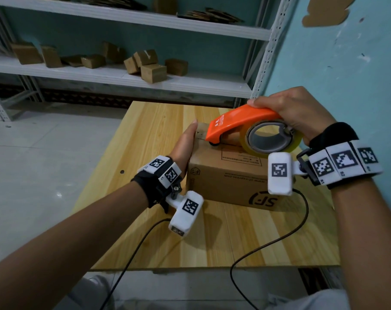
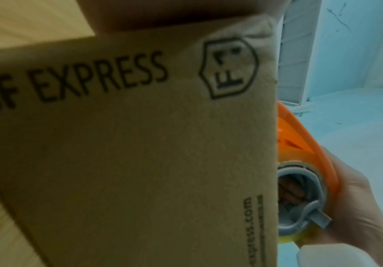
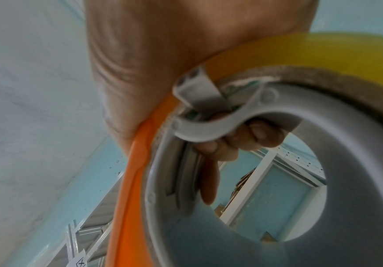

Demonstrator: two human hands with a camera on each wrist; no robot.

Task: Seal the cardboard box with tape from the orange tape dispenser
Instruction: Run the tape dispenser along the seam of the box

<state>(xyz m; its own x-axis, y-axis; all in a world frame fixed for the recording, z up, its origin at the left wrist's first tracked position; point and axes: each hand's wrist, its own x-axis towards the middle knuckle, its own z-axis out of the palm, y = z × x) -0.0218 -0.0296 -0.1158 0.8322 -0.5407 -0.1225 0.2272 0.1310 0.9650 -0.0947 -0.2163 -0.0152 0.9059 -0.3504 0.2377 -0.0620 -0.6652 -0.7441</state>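
Cardboard box [image 1: 226, 175] on desk [image 1: 158, 130], top seam running away from person. Orange tape dispenser [image 1: 241, 124] nose down at far end of seam, right hand [image 1: 295, 110] clenched round it; pull likely comes back along seam. Left hand [image 1: 185, 146] flat against box's left side, fingers straight, bracing.

One cardboard box [image 1: 226, 175] sits on one wooden tabletop [image 1: 145, 135], with one orange tape dispenser [image 1: 239, 121] holding one roll of tape [image 1: 273, 137]. Two hands are in view, left hand [image 1: 185, 146] and right hand [image 1: 295, 110]. Two cables [image 1: 279, 240] cross the tabletop; the shelf [image 1: 100, 72] behind holds about ten small boxes [image 1: 153, 72].
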